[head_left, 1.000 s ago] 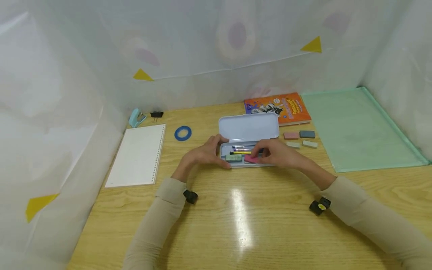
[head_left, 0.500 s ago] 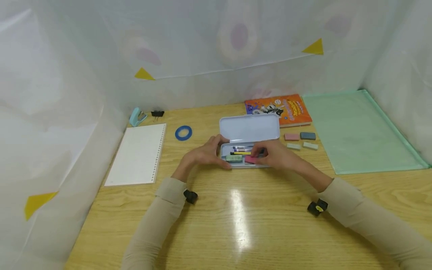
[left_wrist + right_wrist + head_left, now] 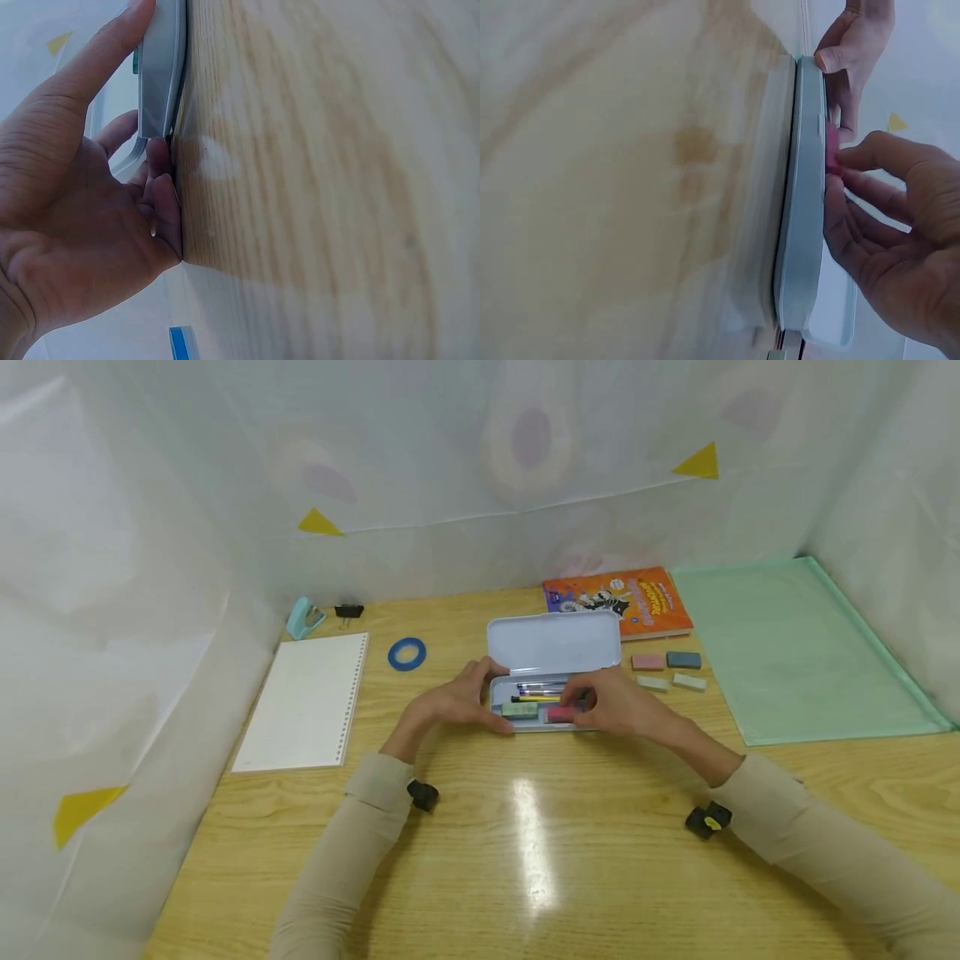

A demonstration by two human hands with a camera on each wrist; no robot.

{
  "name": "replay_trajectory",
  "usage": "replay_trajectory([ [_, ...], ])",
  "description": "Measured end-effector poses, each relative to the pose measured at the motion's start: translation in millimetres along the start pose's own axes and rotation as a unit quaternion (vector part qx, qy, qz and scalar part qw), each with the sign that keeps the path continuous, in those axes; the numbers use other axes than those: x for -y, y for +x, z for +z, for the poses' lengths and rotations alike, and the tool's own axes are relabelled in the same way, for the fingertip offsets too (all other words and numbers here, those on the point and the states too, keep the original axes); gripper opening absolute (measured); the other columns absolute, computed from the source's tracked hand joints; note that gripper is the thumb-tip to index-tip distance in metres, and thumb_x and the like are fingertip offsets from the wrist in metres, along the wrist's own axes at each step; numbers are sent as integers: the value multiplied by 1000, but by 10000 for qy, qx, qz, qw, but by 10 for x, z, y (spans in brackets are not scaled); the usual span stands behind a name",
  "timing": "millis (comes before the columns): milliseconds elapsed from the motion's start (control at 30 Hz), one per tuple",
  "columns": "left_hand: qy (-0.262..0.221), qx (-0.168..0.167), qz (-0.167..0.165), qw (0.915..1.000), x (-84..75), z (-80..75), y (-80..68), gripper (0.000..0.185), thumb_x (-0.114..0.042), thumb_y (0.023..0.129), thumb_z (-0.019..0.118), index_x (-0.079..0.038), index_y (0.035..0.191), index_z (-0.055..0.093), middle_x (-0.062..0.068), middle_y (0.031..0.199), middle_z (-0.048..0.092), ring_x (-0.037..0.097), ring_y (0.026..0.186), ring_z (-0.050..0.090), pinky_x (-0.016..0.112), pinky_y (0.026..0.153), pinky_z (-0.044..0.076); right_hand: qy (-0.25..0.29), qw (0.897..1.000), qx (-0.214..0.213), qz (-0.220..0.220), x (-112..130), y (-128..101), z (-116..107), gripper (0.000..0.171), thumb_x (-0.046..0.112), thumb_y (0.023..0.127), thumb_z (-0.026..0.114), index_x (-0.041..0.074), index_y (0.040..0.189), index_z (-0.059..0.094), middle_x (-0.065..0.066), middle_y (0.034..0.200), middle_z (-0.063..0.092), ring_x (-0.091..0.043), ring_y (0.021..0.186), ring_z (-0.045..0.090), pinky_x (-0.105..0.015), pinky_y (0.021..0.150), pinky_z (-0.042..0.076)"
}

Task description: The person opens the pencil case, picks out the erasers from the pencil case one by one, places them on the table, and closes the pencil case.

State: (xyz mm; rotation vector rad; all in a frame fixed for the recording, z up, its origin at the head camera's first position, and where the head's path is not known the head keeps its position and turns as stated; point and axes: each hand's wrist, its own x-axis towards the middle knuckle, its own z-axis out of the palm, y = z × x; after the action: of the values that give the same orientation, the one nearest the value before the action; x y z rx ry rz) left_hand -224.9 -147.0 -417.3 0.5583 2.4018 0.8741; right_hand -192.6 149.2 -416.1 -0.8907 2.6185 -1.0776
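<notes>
An opened pale blue pencil case [image 3: 551, 643] lies on the wooden table, its lid tipped back. My left hand [image 3: 461, 697] grips the case's left end, thumb at the front corner and fingers at the back. In the left wrist view the thumb lies along the case's wall. My right hand [image 3: 618, 702] pinches a pink eraser [image 3: 558, 715] inside the case's front right part. The right wrist view shows thumb and finger on the eraser [image 3: 832, 150]. A green eraser [image 3: 520, 711] sits to its left. Behind them lie several pens and a yellow pencil [image 3: 534, 699].
Several loose erasers, including a pink one [image 3: 648, 662] and a dark grey one [image 3: 683, 660], lie right of the case. An orange book [image 3: 652, 602] is behind, a green mat [image 3: 810, 652] at right. Leftward are blue tape [image 3: 407, 654], a notebook [image 3: 303, 706], a stapler [image 3: 302, 618] and binder clip [image 3: 348, 612].
The pink eraser has tilted and shifted slightly rightward inside the case, within my right hand's pinch. My left hand keeps its grip on the case's left end.
</notes>
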Motion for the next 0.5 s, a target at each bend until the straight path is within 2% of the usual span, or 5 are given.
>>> replay_trajectory([
  [133, 12, -1, 13, 10000, 18, 0, -4, 94, -41, 79, 92, -14, 150, 36, 11, 143, 38, 26, 131, 38, 43, 115, 37, 288, 9994, -171, 110, -62, -86, -98, 19, 5, 86, 78, 13, 104, 77, 1, 95, 72, -15, 78, 62, -28, 70, 52],
  [367, 38, -26, 28, 10000, 29, -1, 1, 94, -42, 78, 92, -14, 150, 36, 10, 143, 37, 25, 132, 37, 43, 117, 35, 134, 9980, -465, 411, -261, -311, -403, 18, 5, 90, 76, 17, 104, 77, 0, 97, 72, -17, 81, 62, -25, 71, 51],
  [500, 35, -31, 93, 9999, 22, -2, -5, 95, -42, 78, 92, -14, 150, 36, 11, 145, 37, 25, 133, 36, 43, 117, 34, -43, 9974, -536, 488, -376, -475, -569, 12, 11, 92, 80, 16, 103, 78, -3, 101, 74, -12, 79, 64, -23, 70, 52],
])
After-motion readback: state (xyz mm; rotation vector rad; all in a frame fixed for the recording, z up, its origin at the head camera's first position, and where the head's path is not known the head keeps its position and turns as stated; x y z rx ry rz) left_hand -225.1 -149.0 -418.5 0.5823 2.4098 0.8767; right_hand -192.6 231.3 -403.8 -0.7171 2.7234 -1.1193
